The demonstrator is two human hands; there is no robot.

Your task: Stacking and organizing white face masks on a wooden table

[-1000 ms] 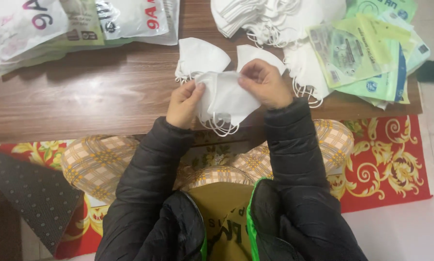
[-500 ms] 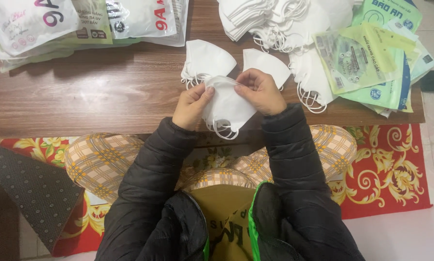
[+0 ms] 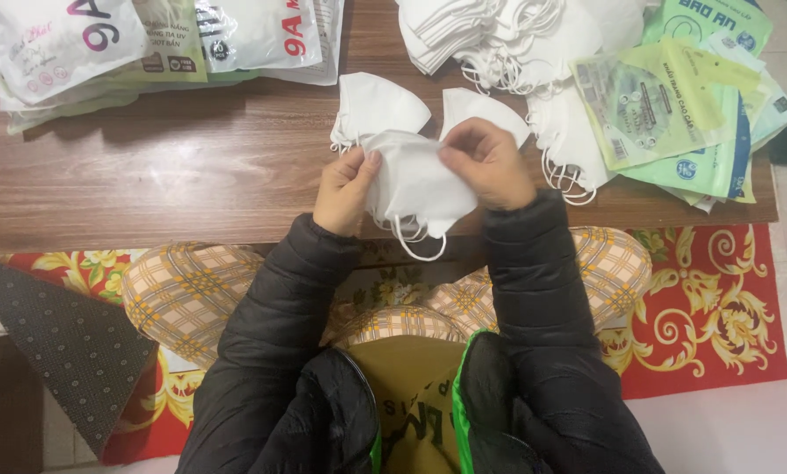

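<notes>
Both hands hold a small stack of folded white face masks [image 3: 415,184] just over the near edge of a brown wooden table [image 3: 148,184]. My left hand [image 3: 345,191] grips the stack's left side, thumb on top. My right hand [image 3: 488,162] pinches its upper right part. White ear loops dangle below the stack. Two more folded white masks lie on the table just behind the hands, one mask [image 3: 372,104] on the left and another mask [image 3: 477,107] on the right.
A pile of white masks [image 3: 507,35] sits at the back right. Green and yellow plastic packets [image 3: 674,96] lie at the right edge, white printed bags [image 3: 148,35] at the back left. Below are my patterned trousers, a red patterned rug [image 3: 709,307] and a dark mat [image 3: 51,333].
The hands and the mask stack stay at the table's near edge. My right hand's fingers have shifted slightly on the stack's top. The view has drifted a little.
</notes>
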